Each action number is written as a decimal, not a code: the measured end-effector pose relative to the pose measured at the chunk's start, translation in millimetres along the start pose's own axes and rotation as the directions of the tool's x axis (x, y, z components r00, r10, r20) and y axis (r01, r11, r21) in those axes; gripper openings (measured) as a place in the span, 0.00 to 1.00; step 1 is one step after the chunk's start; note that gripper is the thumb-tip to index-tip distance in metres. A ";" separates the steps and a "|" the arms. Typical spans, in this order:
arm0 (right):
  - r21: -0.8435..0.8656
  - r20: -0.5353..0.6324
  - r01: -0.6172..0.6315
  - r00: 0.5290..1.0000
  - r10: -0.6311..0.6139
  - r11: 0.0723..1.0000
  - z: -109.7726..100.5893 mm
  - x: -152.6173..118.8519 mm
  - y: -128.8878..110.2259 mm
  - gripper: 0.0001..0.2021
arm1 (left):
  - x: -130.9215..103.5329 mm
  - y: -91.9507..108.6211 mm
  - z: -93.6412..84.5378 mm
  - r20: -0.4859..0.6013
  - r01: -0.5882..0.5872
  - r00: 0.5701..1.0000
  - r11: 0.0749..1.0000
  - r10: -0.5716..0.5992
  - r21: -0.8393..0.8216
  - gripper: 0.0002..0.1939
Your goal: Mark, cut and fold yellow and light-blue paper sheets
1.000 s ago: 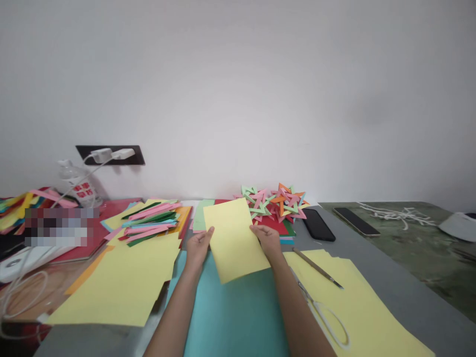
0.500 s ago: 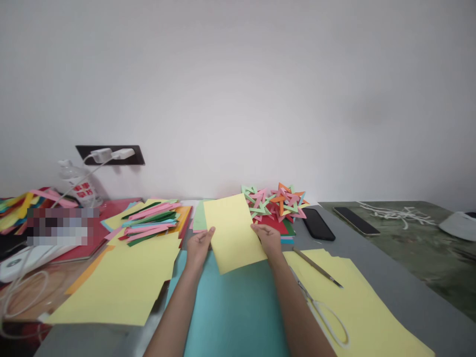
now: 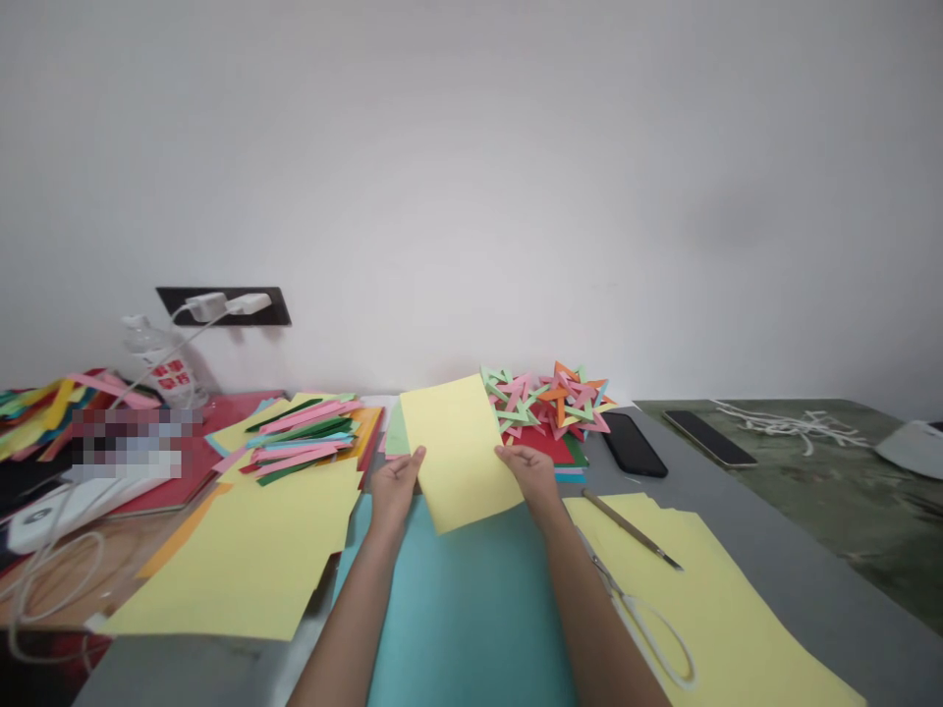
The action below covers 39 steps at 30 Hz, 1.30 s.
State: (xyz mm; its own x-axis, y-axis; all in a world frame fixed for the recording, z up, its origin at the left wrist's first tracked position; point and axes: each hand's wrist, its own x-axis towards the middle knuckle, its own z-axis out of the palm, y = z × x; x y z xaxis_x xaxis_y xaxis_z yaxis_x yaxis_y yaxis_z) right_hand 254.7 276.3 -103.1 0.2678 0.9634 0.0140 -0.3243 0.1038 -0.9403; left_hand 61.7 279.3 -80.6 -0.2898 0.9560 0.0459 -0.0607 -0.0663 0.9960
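A pale yellow sheet of paper is raised and slightly tilted in front of me. My left hand pinches its left edge, and my right hand pinches the right edge, thumbs toward the sheet. Below it lies a large teal sheet on the grey table. Folded paper stars in green, pink and orange sit behind my right hand. Near my right forearm, scissors and a slim craft knife rest on yellow paper.
Yellow sheets and coloured paper strips lie to the left. A plastic bottle stands by the wall socket, with white cables hanging down. On the right are two phones and a tangle of white string.
The yellow sheet has risen slightly and its top edge has shifted a little left, with both hands still on its edges. The whole view has drifted slightly.
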 end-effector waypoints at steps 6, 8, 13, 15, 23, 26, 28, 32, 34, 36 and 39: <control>0.031 0.026 -0.003 1.000 0.002 1.000 -0.7 2.2 3.0 0.15 | 0.9 -2.8 -0.3 0.000 0.006 1.000 1.000 -0.006 -0.011 0.17; 0.024 0.031 -0.038 0.999 0.038 0.999 -0.4 3.4 4.0 0.16 | 0.8 -3.5 -0.8 -0.019 0.005 1.000 1.000 -0.005 -0.019 0.17; -0.015 0.016 -0.062 0.998 0.062 0.998 -1.2 8.2 6.5 0.17 | -0.7 -0.7 -0.4 -0.044 -0.010 0.999 0.999 0.009 -0.032 0.17; -0.017 -0.035 -0.012 0.999 0.011 1.000 -1.4 9.7 7.4 0.17 | -0.9 -0.1 0.4 -0.021 -0.006 1.000 1.000 0.006 -0.023 0.16; -0.048 0.088 -0.014 0.996 0.018 0.999 0.2 7.7 8.8 0.17 | 0.7 -2.6 -3.4 -0.107 -0.034 0.994 0.999 0.032 -0.019 0.17; -0.010 0.039 0.015 0.999 -0.015 1.000 -2.4 9.9 9.8 0.16 | -1.5 0.7 -2.3 -0.056 -0.029 0.998 1.000 0.028 -0.010 0.15; 0.005 -0.013 0.057 0.998 -0.057 0.998 -3.7 12.0 10.9 0.14 | -3.2 2.6 -0.8 -0.008 -0.019 1.000 1.000 0.019 -0.010 0.14; -0.013 -0.027 0.079 0.996 -0.079 0.997 -3.3 14.5 13.1 0.13 | -4.5 3.5 0.5 -0.001 -0.020 1.000 1.000 0.020 -0.024 0.14; -0.022 -0.030 0.072 0.997 -0.072 0.997 -3.0 14.7 13.6 0.14 | -4.1 2.7 0.5 -0.006 -0.022 1.000 0.999 0.022 -0.029 0.14; -0.025 -0.064 0.073 0.995 -0.074 0.997 -3.7 14.6 13.4 0.16 | -3.4 1.3 0.8 0.021 -0.014 1.000 0.999 0.014 -0.029 0.14; -0.025 -0.130 0.089 0.987 -0.092 0.996 -5.4 14.5 12.8 0.17 | -2.5 -1.4 1.4 0.074 -0.001 0.997 1.000 0.003 -0.028 0.14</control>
State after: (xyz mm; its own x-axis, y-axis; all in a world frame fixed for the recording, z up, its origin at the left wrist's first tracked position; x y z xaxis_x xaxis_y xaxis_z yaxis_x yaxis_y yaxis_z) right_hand 259.4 290.2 -116.8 0.4117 0.9096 0.0558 -0.2764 0.1830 -0.9435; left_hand 63.8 277.4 -82.0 -0.2187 0.9743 0.0543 -0.0870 -0.0749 0.9934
